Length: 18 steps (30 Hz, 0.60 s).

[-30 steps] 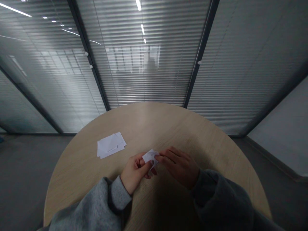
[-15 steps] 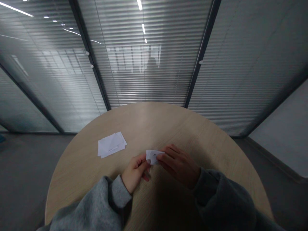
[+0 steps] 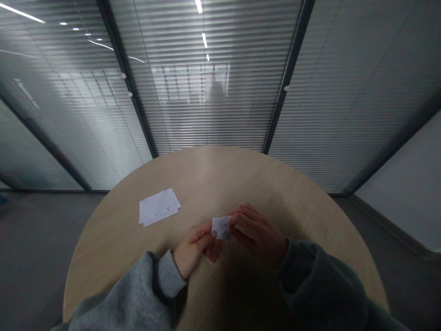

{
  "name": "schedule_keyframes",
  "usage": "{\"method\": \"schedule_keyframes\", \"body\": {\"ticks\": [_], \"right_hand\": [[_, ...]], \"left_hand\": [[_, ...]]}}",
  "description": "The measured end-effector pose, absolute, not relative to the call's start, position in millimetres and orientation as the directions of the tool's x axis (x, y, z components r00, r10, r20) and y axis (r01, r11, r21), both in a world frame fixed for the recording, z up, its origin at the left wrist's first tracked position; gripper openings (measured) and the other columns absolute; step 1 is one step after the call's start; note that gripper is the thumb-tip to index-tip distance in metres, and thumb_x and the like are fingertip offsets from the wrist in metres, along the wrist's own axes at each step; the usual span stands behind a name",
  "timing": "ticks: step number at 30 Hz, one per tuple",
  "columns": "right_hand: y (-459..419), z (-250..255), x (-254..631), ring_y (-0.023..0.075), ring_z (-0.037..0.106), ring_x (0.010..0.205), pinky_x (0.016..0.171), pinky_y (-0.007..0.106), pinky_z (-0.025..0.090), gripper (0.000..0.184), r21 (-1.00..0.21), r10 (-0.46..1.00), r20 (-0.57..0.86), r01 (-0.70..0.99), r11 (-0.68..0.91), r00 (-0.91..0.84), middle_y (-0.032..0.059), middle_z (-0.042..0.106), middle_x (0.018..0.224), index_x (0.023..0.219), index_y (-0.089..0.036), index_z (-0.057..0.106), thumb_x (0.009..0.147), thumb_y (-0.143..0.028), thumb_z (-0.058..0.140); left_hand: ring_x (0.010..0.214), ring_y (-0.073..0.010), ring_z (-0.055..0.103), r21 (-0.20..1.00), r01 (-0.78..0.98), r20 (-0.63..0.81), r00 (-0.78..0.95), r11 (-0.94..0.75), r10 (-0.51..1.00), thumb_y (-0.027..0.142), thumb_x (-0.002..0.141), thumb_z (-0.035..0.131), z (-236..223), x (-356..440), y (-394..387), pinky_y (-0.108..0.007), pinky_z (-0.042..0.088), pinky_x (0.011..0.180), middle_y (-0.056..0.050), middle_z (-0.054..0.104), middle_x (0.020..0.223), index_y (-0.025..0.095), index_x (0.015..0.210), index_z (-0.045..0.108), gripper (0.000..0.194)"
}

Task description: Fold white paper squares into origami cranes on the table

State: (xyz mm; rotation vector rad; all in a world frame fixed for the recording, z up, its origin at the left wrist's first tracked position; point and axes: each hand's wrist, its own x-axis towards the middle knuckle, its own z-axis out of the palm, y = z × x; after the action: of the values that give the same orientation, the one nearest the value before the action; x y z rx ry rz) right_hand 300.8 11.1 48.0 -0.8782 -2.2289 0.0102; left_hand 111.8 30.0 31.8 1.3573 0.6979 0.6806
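At the round wooden table, our left hand and right hand pinched a small white paper between them, its right end covered by our fingers and its creases hard to make out, white sheets lying beyond the left hand, the table stretching to its curved far rim.
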Motion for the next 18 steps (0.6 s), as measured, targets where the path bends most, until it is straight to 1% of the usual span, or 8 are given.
{"method": "schedule_keyframes", "body": {"ticks": [4,6,8,12,15,18], "right_hand": [[9.0,41.9,298.2,0.0165,0.053,0.074,0.067,0.029,0.044,0.01,-0.478,0.698,0.611,0.529,0.701,-0.372,0.0042,0.057,0.079,0.083,-0.019,0.049,0.092,-0.021,0.044],[7.3,39.8,296.4,0.016,0.054,0.072,0.066,0.029,0.044,0.01,-0.56,0.742,0.588,0.5,0.661,-0.323,0.0035,0.057,0.078,0.082,-0.019,0.049,0.091,-0.022,0.045],[5.7,38.9,294.8,0.0158,0.054,0.07,0.064,0.029,0.044,0.01,-0.612,0.778,0.556,0.489,0.621,-0.292,0.0028,0.057,0.077,0.082,-0.019,0.048,0.09,-0.023,0.045],[4.4,39.0,293.3,0.0151,0.054,0.069,0.063,0.028,0.044,0.008,-0.647,0.809,0.527,0.493,0.581,-0.262,0.0015,0.055,0.075,0.081,-0.02,0.046,0.088,-0.021,0.046],[4.4,39.3,293.2,0.0153,0.053,0.069,0.063,0.028,0.044,0.008,-0.627,0.794,0.547,0.5,0.597,-0.263,0.0019,0.055,0.076,0.08,-0.021,0.046,0.087,-0.019,0.045],[4.0,39.7,293.1,0.0156,0.053,0.069,0.062,0.028,0.044,0.008,-0.602,0.776,0.571,0.507,0.617,-0.267,0.0024,0.055,0.076,0.08,-0.021,0.046,0.087,-0.018,0.046]], "left_hand": [[0.05,-0.0131,0.055,0.99,-0.057,-0.062,0.638,0.128,0.768,0.048,0.073,0.061,33.2,111.4,28.3,-0.022,0.043,0.047,0.002,0.054,0.053,0.015,0.082,0.062,0.034],[0.052,-0.0135,0.056,0.991,-0.065,-0.048,0.65,0.118,0.758,0.047,0.075,0.061,33.6,111.1,28.0,-0.022,0.044,0.049,0.0,0.058,0.055,0.015,0.083,0.064,0.034],[0.054,-0.0135,0.056,0.994,-0.065,-0.025,0.669,0.092,0.743,0.048,0.076,0.059,34.0,111.0,27.4,-0.023,0.045,0.051,-0.003,0.063,0.062,0.014,0.085,0.065,0.035],[0.062,-0.0146,0.058,0.999,-0.026,-0.004,0.672,0.029,0.741,0.051,0.08,0.055,34.9,112.8,24.9,-0.023,0.046,0.054,-0.008,0.068,0.078,0.014,0.094,0.065,0.041],[0.064,-0.0147,0.058,0.999,0.028,-0.002,0.677,-0.024,0.736,0.054,0.079,0.056,35.6,115.4,23.1,-0.023,0.045,0.054,-0.009,0.068,0.082,0.014,0.098,0.064,0.046],[0.068,-0.0162,0.06,0.998,0.058,-0.02,0.687,-0.028,0.726,0.056,0.079,0.056,36.2,116.7,22.9,-0.022,0.045,0.053,-0.01,0.069,0.084,0.014,0.098,0.065,0.047]]}}
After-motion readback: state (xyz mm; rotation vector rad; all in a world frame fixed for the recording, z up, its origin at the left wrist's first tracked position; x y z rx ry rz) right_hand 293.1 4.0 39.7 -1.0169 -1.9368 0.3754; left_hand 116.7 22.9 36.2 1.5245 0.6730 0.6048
